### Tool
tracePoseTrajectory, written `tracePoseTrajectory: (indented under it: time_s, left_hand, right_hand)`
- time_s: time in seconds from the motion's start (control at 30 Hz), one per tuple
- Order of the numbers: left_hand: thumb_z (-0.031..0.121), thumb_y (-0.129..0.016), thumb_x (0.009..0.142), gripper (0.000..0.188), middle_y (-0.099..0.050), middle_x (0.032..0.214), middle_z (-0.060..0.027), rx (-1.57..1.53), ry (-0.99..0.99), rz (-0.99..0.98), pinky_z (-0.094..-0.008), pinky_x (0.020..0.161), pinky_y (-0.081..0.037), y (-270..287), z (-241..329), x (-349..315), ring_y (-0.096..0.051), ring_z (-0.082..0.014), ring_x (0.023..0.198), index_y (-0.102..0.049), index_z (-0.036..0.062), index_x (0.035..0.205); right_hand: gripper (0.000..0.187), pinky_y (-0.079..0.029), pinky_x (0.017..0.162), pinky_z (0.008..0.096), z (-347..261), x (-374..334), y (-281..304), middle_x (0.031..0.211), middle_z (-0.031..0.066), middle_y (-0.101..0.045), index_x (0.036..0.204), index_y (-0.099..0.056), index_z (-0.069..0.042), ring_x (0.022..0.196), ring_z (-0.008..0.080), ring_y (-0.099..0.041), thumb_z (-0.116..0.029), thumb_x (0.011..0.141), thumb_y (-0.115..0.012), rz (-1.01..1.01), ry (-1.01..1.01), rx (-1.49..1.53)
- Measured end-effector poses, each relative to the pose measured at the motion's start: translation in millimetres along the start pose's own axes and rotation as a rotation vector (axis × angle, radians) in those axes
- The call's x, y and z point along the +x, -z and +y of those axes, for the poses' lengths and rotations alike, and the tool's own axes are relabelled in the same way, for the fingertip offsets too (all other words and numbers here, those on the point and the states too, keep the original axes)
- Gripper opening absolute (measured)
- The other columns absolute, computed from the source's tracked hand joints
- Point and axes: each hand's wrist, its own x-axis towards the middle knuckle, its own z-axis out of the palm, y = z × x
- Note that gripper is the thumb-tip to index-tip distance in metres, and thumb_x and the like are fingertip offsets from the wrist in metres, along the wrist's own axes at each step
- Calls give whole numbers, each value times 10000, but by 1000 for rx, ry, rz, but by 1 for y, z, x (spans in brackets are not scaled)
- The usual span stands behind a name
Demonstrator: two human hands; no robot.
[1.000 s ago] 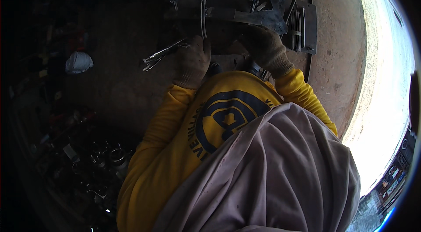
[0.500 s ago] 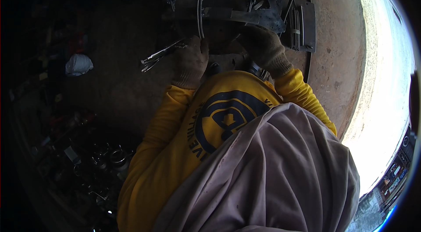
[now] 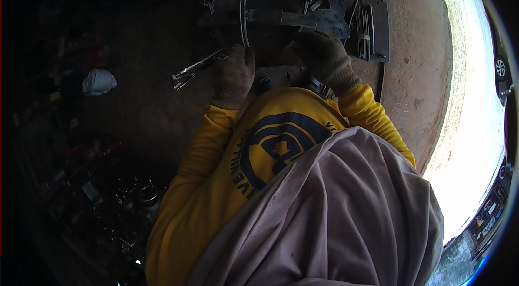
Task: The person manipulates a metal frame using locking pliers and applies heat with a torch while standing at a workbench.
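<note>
At the top of the head view a dark, round-edged metal assembly stands in front of me, with a thin pale metal strip running down across it. My left hand, in a brown knit glove, is closed at its near left edge, thumb beside the strip's lower end. Silver locking pliers jut out leftward from beside those fingers; whether I hold them or they are clamped to the metal, I cannot tell. My right hand, gloved too, bends over the near right edge. Its fingertips are lost in shadow.
A finned metal part and a flat plate lie right of the assembly. On the left floor sits a whitish bundle. Several metal parts crowd the dark lower left. Bright ground and a car wheel show far right.
The metal assembly and the strip have shifted slightly left. Both hands stay nearly in place. The view has turned a little, and a car wheel now shows at the right rim.
</note>
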Motion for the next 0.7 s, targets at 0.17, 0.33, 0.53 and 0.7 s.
tracePoseTrajectory:
  time_s: [0.17, 0.33, 0.53, 0.7]
  left_hand:
    - [180, -622, 853, 311, -553, 906, -35, -22, 18, -73, -340, 546, -538, 7, 2, 2, -650, -190, 690, -646, 150, 1161]
    - [186, -628, 857, 288, -556, 891, -31, -30, 4, -85, -337, 543, -537, 8, 1, 1, -647, -187, 680, -655, 154, 1142]
    - [211, -645, 907, 114, -548, 808, -31, -51, 70, 45, -338, 494, -505, -5, 6, 2, -625, -186, 609, -672, 141, 991]
    - [214, -660, 915, 91, -544, 793, -35, -23, 30, 58, -340, 468, -487, -1, 4, 4, -611, -194, 573, -673, 133, 955]
  right_hand:
    - [238, -549, 911, 397, 2, -2, -2, 1141, 67, -689, 1094, -722, -154, 1047, 277, -667, -203, 874, -647, -81, -6, -120]
    - [238, -548, 915, 398, -6, -1, 4, 1147, 69, -686, 1094, -722, -146, 1056, 278, -664, -192, 874, -642, -134, -139, -6]
    - [240, -549, 909, 402, 7, -6, -4, 1150, 85, -684, 1092, -717, -120, 1034, 289, -671, -172, 871, -637, -93, -85, -48]
    - [274, -568, 858, 408, 10, -8, -5, 1079, 134, -714, 1172, -692, -75, 993, 322, -695, -215, 943, -637, -41, 47, -96]
